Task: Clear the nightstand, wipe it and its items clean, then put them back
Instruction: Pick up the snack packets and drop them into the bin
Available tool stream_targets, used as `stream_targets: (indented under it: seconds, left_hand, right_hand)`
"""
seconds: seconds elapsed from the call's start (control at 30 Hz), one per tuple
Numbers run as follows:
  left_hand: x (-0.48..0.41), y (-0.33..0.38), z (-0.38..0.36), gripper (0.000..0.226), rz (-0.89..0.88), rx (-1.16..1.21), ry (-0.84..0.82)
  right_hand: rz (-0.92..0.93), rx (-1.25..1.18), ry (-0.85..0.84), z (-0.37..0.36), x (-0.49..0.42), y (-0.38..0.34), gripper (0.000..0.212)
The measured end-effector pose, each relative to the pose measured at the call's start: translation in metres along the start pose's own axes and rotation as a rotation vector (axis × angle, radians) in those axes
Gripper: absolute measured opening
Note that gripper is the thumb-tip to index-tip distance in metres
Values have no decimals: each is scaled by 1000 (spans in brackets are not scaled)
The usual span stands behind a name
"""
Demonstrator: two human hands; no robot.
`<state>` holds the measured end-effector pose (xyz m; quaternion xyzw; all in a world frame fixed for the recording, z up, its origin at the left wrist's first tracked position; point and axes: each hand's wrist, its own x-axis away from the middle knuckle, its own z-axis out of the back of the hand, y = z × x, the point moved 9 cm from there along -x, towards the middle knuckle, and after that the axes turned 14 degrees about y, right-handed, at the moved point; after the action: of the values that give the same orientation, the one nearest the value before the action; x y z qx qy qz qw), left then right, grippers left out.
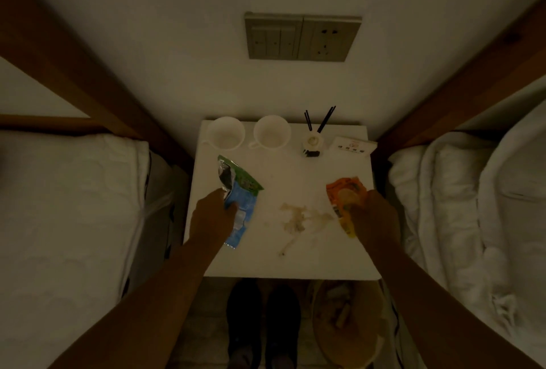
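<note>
A white nightstand [280, 262] stands between two beds in dim light. My left hand [211, 215] grips a blue and green snack wrapper [240, 191] over the left side of the top. My right hand [373, 218] holds an orange and yellow wrapper [344, 197] over the right side. A brownish stain [298, 218] is smeared across the top between my hands. Along the back stand two white cups [226, 133] [271, 132], a reed diffuser [313, 142] with black sticks, and a small white card [353, 145].
White beds flank the nightstand on the left [71, 221] and right [472, 206]. A waste bin [345, 321] with rubbish sits on the floor at the front right, beside my dark shoes [263, 324]. A switch and socket panel [301, 37] is on the wall.
</note>
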<state>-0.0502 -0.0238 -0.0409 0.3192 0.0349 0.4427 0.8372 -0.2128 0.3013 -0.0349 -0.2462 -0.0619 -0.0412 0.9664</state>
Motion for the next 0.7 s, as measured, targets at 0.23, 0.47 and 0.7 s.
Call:
stream_targets:
  seconds: [0.23, 0.47, 0.7]
  left_hand:
    - [44, 43, 25, 21, -88, 48, -19]
    - [112, 58, -3, 20, -104, -6, -216]
    - [207, 51, -85, 17, -130, 31, -473]
  right_hand:
    - [-71, -23, -80, 28, 32, 8, 19]
    - [-275, -36, -109, 37, 91, 51, 17]
    - [-418, -201, -48, 34, 154, 139, 20]
